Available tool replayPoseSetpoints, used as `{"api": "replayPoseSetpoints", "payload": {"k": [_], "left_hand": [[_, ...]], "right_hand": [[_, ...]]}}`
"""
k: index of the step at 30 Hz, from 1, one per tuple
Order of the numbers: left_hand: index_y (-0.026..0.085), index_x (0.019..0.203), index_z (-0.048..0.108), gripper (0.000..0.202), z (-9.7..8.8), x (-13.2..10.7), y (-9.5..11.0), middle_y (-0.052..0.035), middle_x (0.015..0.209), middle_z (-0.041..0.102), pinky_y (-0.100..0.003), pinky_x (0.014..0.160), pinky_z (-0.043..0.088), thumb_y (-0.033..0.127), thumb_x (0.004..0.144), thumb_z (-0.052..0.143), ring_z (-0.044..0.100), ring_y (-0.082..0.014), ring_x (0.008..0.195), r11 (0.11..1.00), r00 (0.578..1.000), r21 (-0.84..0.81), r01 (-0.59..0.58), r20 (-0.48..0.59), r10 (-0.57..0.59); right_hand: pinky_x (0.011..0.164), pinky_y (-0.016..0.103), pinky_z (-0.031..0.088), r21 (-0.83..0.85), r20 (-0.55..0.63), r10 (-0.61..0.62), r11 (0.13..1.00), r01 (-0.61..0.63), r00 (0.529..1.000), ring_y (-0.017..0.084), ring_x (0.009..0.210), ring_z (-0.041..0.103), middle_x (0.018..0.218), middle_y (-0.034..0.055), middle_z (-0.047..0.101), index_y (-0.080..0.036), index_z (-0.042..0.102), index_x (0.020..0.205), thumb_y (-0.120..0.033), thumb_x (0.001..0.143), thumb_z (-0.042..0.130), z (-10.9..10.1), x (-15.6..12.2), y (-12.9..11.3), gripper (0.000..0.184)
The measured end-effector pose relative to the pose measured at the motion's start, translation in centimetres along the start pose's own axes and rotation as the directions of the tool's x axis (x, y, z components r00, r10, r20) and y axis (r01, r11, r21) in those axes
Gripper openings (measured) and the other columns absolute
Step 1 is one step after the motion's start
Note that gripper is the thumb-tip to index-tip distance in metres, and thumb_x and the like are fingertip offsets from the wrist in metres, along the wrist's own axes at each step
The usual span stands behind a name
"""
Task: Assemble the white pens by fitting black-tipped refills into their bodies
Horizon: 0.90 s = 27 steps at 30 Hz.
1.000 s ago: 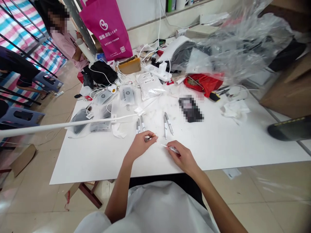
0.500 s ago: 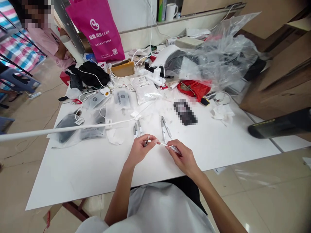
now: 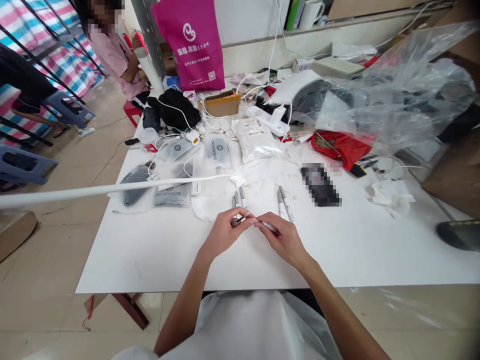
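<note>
My left hand (image 3: 228, 231) is closed in a pinch around a small grey marker cap (image 3: 236, 221), partly hidden by the fingers. My right hand (image 3: 281, 235) grips a white and grey marker (image 3: 270, 227) lying across its fingers. Above the table, the fingertips of both hands meet, and they hide the marker's inner end. Just beyond the left hand, grey-capped markers (image 3: 242, 198) lie on the white table (image 3: 161, 255). Two more markers (image 3: 287, 205) lie side by side beyond the right hand.
Frosted packets (image 3: 172, 195) and a white cable (image 3: 112, 189) spread across the left. Behind are a power strip (image 3: 266, 120), a white bag (image 3: 257, 140) and a magenta bag (image 3: 195, 50). A blurred dark object (image 3: 321, 185) and crumpled plastic (image 3: 375, 95) lie right. A seated person (image 3: 112, 60) is far left.
My hands have come together; the thin white piece that stretched between them is now hidden at the fingertips. The view has turned left, so the table's contents appear further right.
</note>
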<state>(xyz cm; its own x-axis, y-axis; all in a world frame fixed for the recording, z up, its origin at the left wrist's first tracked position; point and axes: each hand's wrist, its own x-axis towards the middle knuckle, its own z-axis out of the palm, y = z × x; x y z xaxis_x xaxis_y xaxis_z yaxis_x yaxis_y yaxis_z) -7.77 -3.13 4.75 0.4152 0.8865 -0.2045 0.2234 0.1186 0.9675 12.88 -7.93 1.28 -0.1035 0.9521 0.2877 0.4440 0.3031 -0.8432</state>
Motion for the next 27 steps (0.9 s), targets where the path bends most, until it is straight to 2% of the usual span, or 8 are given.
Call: {"api": "replayPoseSetpoints", "payload": {"k": [3,5,7,11,15,20,22,27], "left_hand": [[0.023,0.120,0.066,0.044,-0.8,0.2,0.9,-0.0027,0.108,0.063,-0.025,0.062,0.039,0.062,0.099,0.068,0.044,-0.0089,0.067,1.000,1.000,-0.019,0.000,-0.018,0.000],[0.022,0.118,0.064,0.043,-1.1,0.5,1.7,-0.0024,0.102,0.060,-0.026,0.061,0.038,0.063,0.104,0.058,0.043,-0.0095,0.066,0.999,0.999,-0.044,-0.025,0.019,0.026],[0.021,0.110,0.066,0.044,-1.2,0.9,2.4,-0.0021,0.094,0.058,-0.027,0.060,0.036,0.062,0.108,0.050,0.041,-0.0104,0.066,0.995,0.996,-0.075,-0.068,0.059,0.073],[0.018,0.101,0.067,0.046,-0.4,2.5,4.3,-0.0016,0.085,0.055,-0.027,0.060,0.034,0.060,0.110,0.050,0.040,-0.0109,0.065,0.977,0.983,-0.145,-0.155,0.073,0.167],[0.017,0.100,0.069,0.049,0.4,4.8,6.5,0.0001,0.079,0.052,-0.027,0.057,0.031,0.061,0.110,0.049,0.035,-0.0088,0.059,0.955,0.958,-0.189,-0.230,0.127,0.256],[0.016,0.100,0.070,0.052,1.1,7.9,8.9,-0.0002,0.077,0.051,-0.026,0.054,0.029,0.066,0.106,0.053,0.035,-0.0086,0.058,0.949,0.946,-0.208,-0.239,0.171,0.275],[0.016,0.100,0.070,0.053,1.5,9.1,9.3,0.0000,0.076,0.051,-0.026,0.053,0.027,0.066,0.106,0.054,0.033,-0.0081,0.057,0.943,0.943,-0.236,-0.235,0.182,0.280],[0.016,0.091,0.066,0.051,2.0,12.0,9.7,0.0000,0.075,0.048,-0.025,0.053,0.027,0.065,0.103,0.060,0.030,-0.0077,0.058,0.918,0.939,-0.343,-0.202,0.198,0.281]], "right_hand": [[0.051,0.029,0.044,0.103,-0.116,0.104,0.990,-0.092,0.988,0.013,0.058,0.054,0.088,0.0041,0.079,-0.024,0.077,0.099,-0.042,0.101,0.071,-0.6,2.5,-0.9,0.019],[0.047,0.028,0.039,0.228,-0.238,0.167,0.967,-0.111,0.957,0.011,0.053,0.046,0.089,0.0044,0.082,-0.024,0.076,0.100,-0.046,0.098,0.076,-1.2,4.6,-1.8,0.022],[0.043,0.027,0.035,0.392,-0.286,0.192,0.917,-0.068,0.939,0.009,0.049,0.040,0.093,0.0059,0.083,-0.023,0.075,0.102,-0.047,0.097,0.077,-1.7,6.7,-3.0,0.024],[0.041,0.024,0.034,0.556,-0.212,0.113,0.831,0.025,0.971,0.005,0.044,0.036,0.093,0.0062,0.084,-0.023,0.074,0.101,-0.043,0.097,0.079,-2.5,10.0,-5.3,0.021],[0.039,0.024,0.042,0.572,-0.208,0.026,0.814,0.100,0.978,0.007,0.044,0.050,0.089,0.0039,0.082,-0.024,0.074,0.101,-0.044,0.097,0.079,-3.6,12.3,-6.0,0.022],[0.035,0.022,0.036,0.534,-0.339,0.000,0.824,0.192,0.941,0.005,0.042,0.046,0.088,0.0025,0.080,-0.024,0.070,0.101,-0.052,0.097,0.077,-5.7,14.9,-5.6,0.029],[0.034,0.022,0.036,0.530,-0.335,0.001,0.827,0.187,0.942,0.005,0.041,0.044,0.088,0.0024,0.080,-0.025,0.070,0.101,-0.055,0.096,0.077,-6.4,15.8,-5.4,0.031],[0.031,0.022,0.046,0.577,-0.191,0.016,0.811,0.099,0.982,0.005,0.035,0.046,0.086,0.0010,0.079,-0.024,0.070,0.100,-0.059,0.091,0.080,-7.9,17.5,-4.7,0.038]]}}
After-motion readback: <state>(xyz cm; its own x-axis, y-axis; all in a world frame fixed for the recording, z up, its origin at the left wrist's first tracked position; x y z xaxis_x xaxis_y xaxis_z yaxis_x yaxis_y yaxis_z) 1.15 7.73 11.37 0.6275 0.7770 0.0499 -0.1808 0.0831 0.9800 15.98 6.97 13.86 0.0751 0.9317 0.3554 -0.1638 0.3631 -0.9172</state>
